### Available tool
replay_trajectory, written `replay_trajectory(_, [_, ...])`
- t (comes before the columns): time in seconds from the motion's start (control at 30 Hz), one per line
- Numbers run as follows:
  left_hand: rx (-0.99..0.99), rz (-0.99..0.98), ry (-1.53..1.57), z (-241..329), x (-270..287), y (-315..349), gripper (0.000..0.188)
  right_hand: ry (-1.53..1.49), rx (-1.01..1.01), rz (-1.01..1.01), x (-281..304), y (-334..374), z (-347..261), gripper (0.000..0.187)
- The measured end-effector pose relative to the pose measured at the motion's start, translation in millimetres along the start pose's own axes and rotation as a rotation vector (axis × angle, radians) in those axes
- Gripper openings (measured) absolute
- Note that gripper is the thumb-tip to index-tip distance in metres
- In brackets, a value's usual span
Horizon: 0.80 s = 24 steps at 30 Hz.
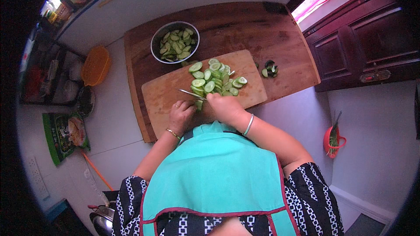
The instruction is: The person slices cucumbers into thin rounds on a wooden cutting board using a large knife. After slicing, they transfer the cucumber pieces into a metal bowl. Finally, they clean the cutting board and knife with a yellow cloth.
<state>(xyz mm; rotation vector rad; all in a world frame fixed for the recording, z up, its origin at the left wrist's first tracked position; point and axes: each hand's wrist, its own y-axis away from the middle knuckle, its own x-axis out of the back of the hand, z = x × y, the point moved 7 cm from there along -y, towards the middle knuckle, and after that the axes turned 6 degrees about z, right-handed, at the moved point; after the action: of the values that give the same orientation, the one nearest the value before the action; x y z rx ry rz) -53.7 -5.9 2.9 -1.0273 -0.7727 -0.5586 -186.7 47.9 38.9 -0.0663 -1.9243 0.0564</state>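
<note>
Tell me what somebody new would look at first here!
A newcomer's eye would probably land first on the big turquoise apron, low in the middle. Next come the green cucumber slices heaped on the wooden board, where the right hand holds a knife. An orange basket shows at left.

Green package [64, 136], orange basket [96, 67], dark door [361, 43] (metal handle [375, 76]).
</note>
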Motion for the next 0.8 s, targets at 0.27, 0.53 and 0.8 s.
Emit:
replay_trajectory(0.27, [-0.006,0.015,-0.001,2,1,-3,0.012,0.024,-0.005,0.001,-20,3,5,0.010])
replay_trajectory(0.53, [0.042,-0.005,0.008,1,-1,-2,0.013,-0.009,-0.003,-0.047,-20,2,-5,0.012])
replay_trajectory(0.8, [0.053,-0.033,-0.016,0,-3,1,0.009,-0.017,-0.013,-0.097,-4,-4,-16,0.013])
